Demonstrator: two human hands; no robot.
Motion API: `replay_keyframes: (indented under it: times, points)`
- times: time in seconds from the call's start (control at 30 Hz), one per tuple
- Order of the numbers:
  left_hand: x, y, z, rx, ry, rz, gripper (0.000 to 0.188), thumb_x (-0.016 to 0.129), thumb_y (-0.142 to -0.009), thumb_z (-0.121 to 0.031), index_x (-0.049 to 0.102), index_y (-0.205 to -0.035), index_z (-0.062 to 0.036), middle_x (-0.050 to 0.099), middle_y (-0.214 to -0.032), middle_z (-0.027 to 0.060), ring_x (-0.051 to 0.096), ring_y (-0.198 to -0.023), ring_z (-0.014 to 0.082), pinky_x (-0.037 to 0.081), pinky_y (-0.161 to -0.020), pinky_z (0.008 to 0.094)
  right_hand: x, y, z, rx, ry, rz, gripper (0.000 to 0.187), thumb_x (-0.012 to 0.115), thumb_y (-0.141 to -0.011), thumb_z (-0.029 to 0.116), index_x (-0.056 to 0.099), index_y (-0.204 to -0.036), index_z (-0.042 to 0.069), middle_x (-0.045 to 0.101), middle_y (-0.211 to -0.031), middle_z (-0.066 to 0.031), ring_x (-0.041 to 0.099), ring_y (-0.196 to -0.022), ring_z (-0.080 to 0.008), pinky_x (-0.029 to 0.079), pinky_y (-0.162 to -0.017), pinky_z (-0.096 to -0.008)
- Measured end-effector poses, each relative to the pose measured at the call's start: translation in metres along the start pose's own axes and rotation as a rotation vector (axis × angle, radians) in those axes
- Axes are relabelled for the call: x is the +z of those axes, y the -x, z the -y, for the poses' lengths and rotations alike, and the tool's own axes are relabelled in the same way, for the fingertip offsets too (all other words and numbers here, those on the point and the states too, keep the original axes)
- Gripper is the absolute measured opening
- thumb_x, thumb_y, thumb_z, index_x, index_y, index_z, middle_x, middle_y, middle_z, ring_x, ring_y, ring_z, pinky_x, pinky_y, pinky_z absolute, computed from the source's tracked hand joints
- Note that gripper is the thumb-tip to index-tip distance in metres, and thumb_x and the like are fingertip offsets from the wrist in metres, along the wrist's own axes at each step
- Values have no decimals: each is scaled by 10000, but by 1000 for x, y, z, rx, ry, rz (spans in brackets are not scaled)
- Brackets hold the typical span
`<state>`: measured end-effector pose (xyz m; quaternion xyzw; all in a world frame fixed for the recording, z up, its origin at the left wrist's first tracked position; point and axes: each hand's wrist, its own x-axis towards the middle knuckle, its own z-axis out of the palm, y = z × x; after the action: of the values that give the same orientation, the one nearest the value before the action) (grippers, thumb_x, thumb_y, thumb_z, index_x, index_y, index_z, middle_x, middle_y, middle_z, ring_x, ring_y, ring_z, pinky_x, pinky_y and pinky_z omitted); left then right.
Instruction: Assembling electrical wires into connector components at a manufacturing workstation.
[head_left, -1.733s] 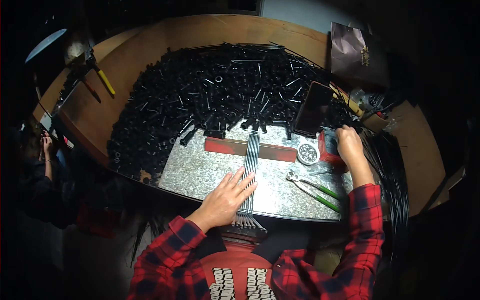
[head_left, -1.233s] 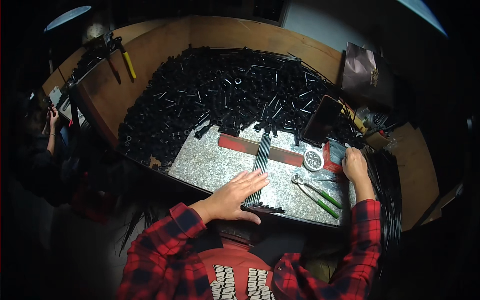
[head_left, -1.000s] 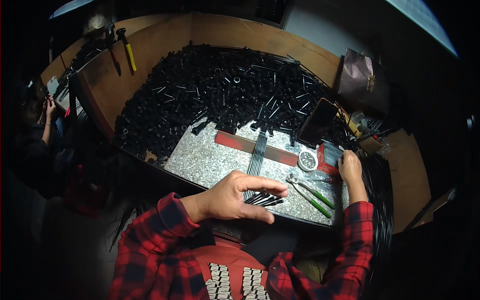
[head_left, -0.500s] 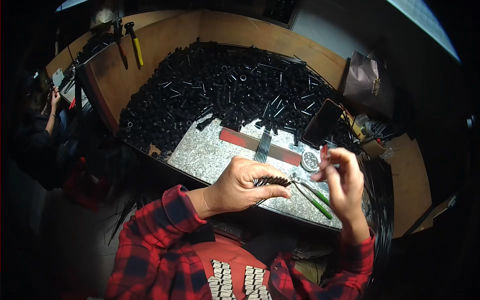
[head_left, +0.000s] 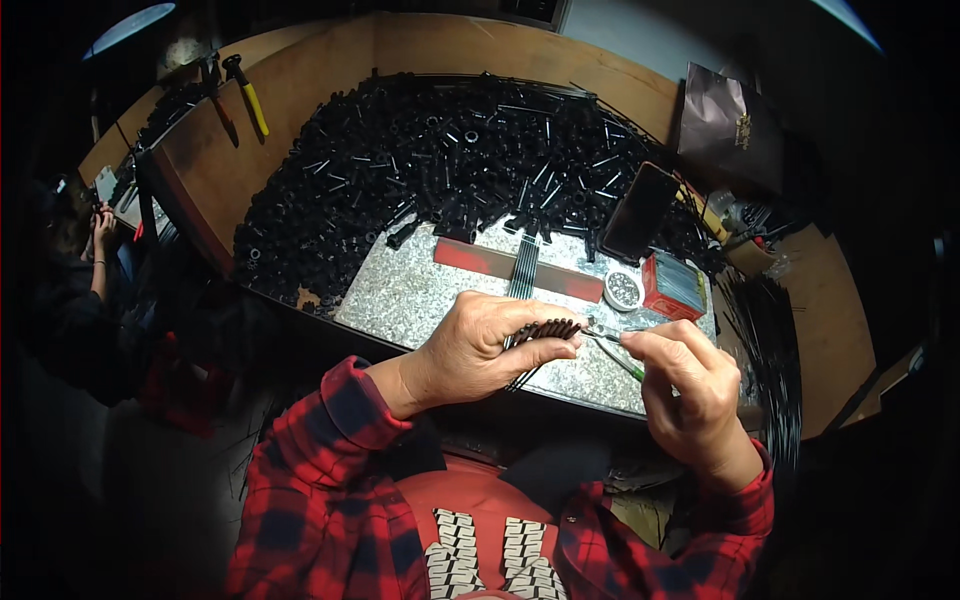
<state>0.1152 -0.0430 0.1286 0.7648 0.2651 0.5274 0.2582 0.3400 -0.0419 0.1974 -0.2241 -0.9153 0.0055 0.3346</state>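
Note:
My left hand (head_left: 490, 345) is closed round a bundle of thin dark rods (head_left: 543, 332), whose thicker ends stick out in a row past my thumb. Just right of them, my right hand (head_left: 695, 390) has thumb and forefinger pressed together. A small dark, slender piece (head_left: 605, 334) reaches from those fingertips toward the bundle; what it is stays unclear. Green-handled pliers (head_left: 634, 370) lie behind, partly hidden by my right hand. On the speckled work surface (head_left: 390, 295), more thin rods (head_left: 523, 270) rest across a red-stained bar (head_left: 480, 262).
A big heap of black parts (head_left: 430, 150) rises against the wooden walls. At right are a white dish (head_left: 624, 290) of small silvery pieces, a red box (head_left: 675, 285) of thin pins, a phone (head_left: 640, 210) and a dark bag (head_left: 730, 130). Another person (head_left: 85, 260) works at far left.
My right hand has come down from beside the red box, its fingertips now closer to the bundle. The red box is uncovered. My left hand keeps its hold; the whole view has shifted slightly.

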Motion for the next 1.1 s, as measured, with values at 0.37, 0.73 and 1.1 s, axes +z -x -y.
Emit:
replay_keyframes:
  times: [0.37,0.73,1.1]
  points:
    - [3,4,1,-19,60,-48,176,715,-794,-105,677,-938,-11,701,-823,96,683,-719,151,515,-615,242,2,1,5,12,-1,-24,389,525,-629,-173,618,-963,3,586,-744,-116,592,-599,-233,462,-505,-303]
    - [3,1,1,31,-13,-42,186,726,-783,-123,682,-933,-23,699,-798,93,679,-676,162,505,-578,242,-1,0,4,-17,14,-53,375,537,-633,-171,619,-958,-3,594,-751,-118,599,-605,-228,470,-509,-301]
    - [2,-1,-3,71,-22,39,147,709,-775,-29,682,-915,6,702,-841,109,691,-741,173,552,-655,263,2,4,4,19,2,-32,409,518,-662,-182,549,-1037,-23,564,-844,-160,597,-702,-274,483,-555,-318]
